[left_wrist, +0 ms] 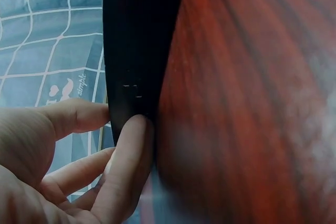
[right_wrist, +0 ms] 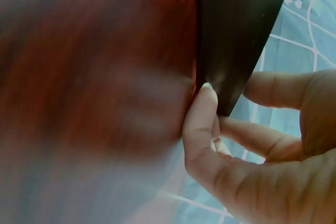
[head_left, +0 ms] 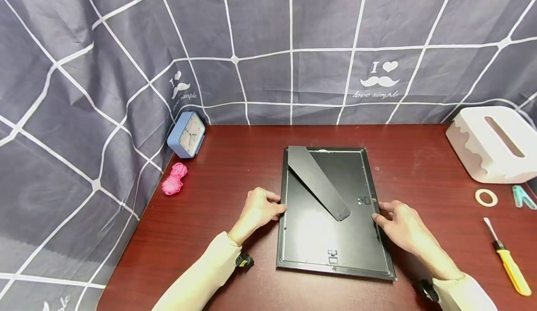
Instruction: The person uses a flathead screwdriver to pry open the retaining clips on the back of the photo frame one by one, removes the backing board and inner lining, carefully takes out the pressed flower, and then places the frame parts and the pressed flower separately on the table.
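A black picture frame (head_left: pixel 310 241) lies back side up on the table, its stand leg (head_left: pixel 317 180) slanting across the backing. Two small metal hangers show on the backing, one near the right side and one near the lower edge. My left hand (head_left: pixel 259 207) pinches the frame's left edge, thumb over the top. Opposite it, my right hand (head_left: pixel 404 224) holds the right edge in the same way. In the left wrist view, fingertips press the frame's dark side wall (left_wrist: pixel 139 35). The right wrist view has fingers at the other side wall (right_wrist: pixel 236 24). The frame's front is hidden.
At the left stand a blue clock (head_left: pixel 186 134) and a pink yarn bundle (head_left: pixel 174 179). To the right are a white tissue box (head_left: pixel 495 145), a pale ring (head_left: pixel 486 197), a teal clip (head_left: pixel 522 196) and a yellow-handled screwdriver (head_left: pixel 512 271). A grey checked curtain (head_left: pixel 264 82) borders the table (head_left: pixel 218 185).
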`<action>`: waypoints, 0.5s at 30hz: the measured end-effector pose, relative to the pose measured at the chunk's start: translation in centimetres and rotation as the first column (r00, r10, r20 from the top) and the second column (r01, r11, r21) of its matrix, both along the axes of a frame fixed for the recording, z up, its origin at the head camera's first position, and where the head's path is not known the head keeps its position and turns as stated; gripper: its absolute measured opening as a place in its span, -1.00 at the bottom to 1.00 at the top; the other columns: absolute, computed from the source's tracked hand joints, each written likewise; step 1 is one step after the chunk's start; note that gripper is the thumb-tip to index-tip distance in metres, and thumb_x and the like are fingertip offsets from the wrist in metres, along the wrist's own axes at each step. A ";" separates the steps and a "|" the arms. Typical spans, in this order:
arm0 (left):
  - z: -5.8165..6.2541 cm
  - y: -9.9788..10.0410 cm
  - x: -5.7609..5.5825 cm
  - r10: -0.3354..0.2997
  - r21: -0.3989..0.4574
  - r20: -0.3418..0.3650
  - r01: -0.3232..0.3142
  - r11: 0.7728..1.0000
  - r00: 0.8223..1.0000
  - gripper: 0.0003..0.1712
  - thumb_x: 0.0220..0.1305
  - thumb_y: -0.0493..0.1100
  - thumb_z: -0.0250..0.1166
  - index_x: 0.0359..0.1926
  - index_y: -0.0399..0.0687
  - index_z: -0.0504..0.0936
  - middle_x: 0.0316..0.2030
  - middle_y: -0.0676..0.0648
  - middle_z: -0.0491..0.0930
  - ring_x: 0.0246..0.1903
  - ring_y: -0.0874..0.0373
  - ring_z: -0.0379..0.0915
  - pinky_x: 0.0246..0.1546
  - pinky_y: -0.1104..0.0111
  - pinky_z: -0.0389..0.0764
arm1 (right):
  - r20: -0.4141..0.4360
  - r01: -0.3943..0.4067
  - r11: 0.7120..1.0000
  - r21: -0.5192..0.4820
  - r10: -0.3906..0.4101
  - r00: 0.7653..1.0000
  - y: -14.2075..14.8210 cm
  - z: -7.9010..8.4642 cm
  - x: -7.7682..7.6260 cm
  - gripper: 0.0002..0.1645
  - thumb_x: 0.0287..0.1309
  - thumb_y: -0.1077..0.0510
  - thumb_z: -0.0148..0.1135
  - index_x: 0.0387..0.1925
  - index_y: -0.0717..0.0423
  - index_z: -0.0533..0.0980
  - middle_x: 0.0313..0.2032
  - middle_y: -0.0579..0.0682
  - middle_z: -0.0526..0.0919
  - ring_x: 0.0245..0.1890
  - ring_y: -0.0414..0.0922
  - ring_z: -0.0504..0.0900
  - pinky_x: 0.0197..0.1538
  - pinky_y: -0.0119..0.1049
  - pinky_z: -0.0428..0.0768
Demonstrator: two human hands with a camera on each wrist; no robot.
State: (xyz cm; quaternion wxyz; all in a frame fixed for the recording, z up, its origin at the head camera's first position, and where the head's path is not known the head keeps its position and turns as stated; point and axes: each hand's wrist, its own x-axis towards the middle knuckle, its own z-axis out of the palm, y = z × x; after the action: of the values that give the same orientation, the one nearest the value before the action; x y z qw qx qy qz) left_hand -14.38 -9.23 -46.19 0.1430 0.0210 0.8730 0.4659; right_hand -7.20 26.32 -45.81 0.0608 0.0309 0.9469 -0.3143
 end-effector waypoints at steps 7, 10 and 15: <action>0.1 -0.8 0.3 -0.077 0.053 0.040 0.075 0.996 0.996 -0.50 0.28 -0.23 0.53 0.20 -0.37 0.73 -0.23 -0.28 0.87 -0.53 0.01 0.84 -0.40 0.27 0.90 | 0.019 0.004 1.000 -0.013 -0.004 1.000 0.2 0.6 0.5 -0.29 0.54 -0.01 0.30 0.38 0.51 0.47 0.17 0.45 0.73 0.11 0.32 0.80 0.13 0.19 0.76; 0.3 -1.3 0.8 -0.120 0.052 0.065 0.117 0.992 0.991 -0.40 0.29 -0.23 0.53 0.31 -0.33 0.66 -0.27 -0.23 0.87 -0.55 0.03 0.83 -0.41 0.28 0.90 | -0.022 0.022 1.000 0.005 -0.022 1.000 0.5 1.0 1.4 -0.28 0.55 -0.02 0.29 0.40 0.49 0.45 0.12 0.36 0.78 0.04 0.24 0.83 0.09 0.07 0.72; 0.6 -1.7 2.2 -0.186 0.028 0.104 0.184 0.982 0.977 -0.19 0.21 -0.23 0.59 0.46 -0.27 0.53 -0.36 -0.07 0.82 -0.59 0.09 0.80 -0.21 0.20 0.93 | -0.210 0.108 0.994 0.030 -0.099 0.973 1.5 1.6 3.4 -0.39 0.45 0.09 0.38 0.31 0.47 0.54 0.00 0.36 0.80 -0.14 0.18 0.86 -0.15 -0.46 0.64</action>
State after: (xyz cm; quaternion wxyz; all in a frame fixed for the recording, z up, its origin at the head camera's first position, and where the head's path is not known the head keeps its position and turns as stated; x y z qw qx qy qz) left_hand -12.21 -10.94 -45.62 0.2320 0.0788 0.8540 0.4591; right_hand -3.79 27.86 -44.24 -0.0560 0.0485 0.9514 -0.2988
